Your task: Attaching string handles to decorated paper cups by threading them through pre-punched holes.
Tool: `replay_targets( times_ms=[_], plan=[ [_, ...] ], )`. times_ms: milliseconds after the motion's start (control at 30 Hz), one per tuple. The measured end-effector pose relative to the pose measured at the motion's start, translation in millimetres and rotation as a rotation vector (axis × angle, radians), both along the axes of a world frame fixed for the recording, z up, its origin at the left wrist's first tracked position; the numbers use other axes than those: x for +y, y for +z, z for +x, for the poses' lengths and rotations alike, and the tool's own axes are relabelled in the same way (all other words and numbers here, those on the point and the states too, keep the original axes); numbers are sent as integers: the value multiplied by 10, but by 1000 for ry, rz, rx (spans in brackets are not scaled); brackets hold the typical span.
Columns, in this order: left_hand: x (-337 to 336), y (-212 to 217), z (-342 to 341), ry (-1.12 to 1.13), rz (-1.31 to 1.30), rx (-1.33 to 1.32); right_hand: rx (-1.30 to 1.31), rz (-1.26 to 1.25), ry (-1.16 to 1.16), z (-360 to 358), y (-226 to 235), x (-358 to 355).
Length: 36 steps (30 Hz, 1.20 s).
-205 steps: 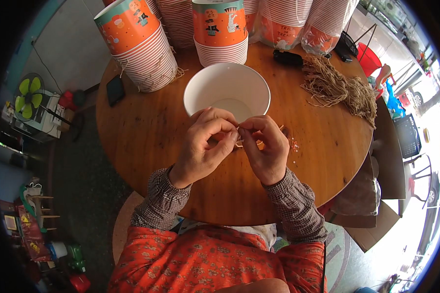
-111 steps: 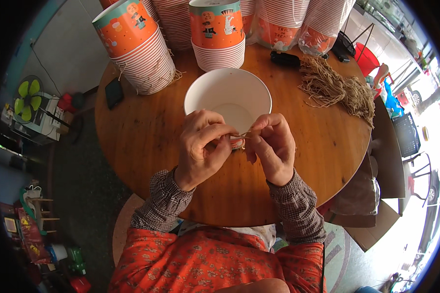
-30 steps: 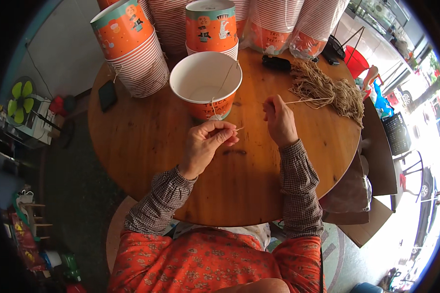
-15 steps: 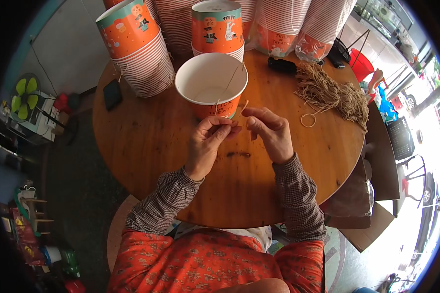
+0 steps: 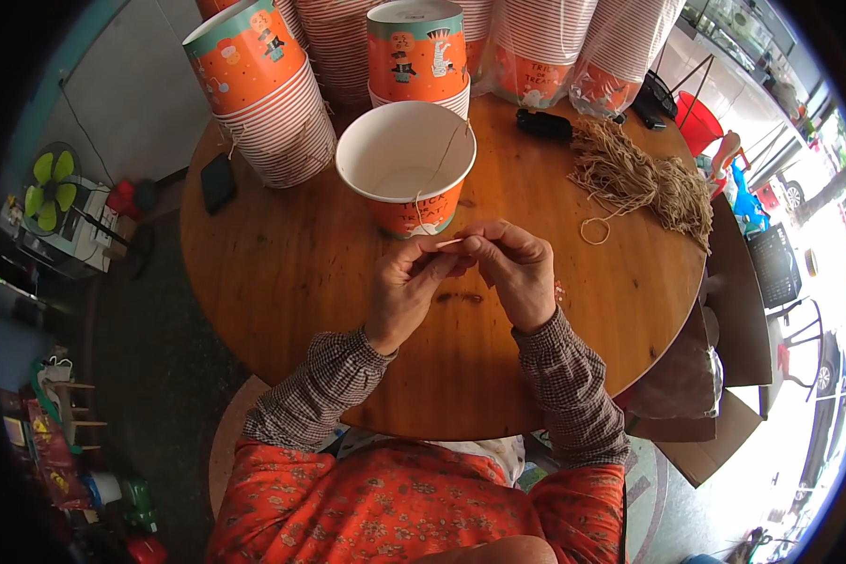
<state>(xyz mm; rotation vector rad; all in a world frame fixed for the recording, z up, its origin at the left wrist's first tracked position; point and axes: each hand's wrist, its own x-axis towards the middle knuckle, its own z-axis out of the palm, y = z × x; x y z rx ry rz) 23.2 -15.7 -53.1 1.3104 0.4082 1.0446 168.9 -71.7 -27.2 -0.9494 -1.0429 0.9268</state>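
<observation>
The table (image 5: 461,395) bears an upright bucket (image 5: 395,169), with a cord hank (image 5: 644,179) off to its right. Just nearer than the bucket, the left hand (image 5: 407,293) and right hand (image 5: 518,275) are pinched narrow, fingertips meeting over a short pale strand (image 5: 450,242); what they hide I can't quite tell. Handling it well probably calls for gripping close, with light, even tension.

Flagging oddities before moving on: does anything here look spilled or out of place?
Two small things: a string loop strays from the gathered tan bundle, and tiny bits lie scattered on the table beside the right hand.
</observation>
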Motion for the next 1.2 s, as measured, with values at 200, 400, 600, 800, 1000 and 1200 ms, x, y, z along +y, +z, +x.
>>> replay_targets(
  times_ms=[200, 400, 600, 800, 1000, 1200],
  plan=[
    [0, -6, -28, 10, 103, 47, 139, -36, 11, 20, -25, 9],
    [445, 287, -340, 451, 788, 426, 365, 72, -137, 337, 136, -49],
    [1102, 287, -677, 734, 1220, 758, 464, 204, -272, 684, 106, -43],
    [693, 318, -353, 668, 1165, 573, 68, 164, -308, 416, 78, -46],
    [434, 395, -107, 486, 968, 453, -246, 76, -293, 117, 30, -33],
    [354, 522, -145, 480, 1098, 431, -419, 134, -248, 31, -74, 20]
  ],
)
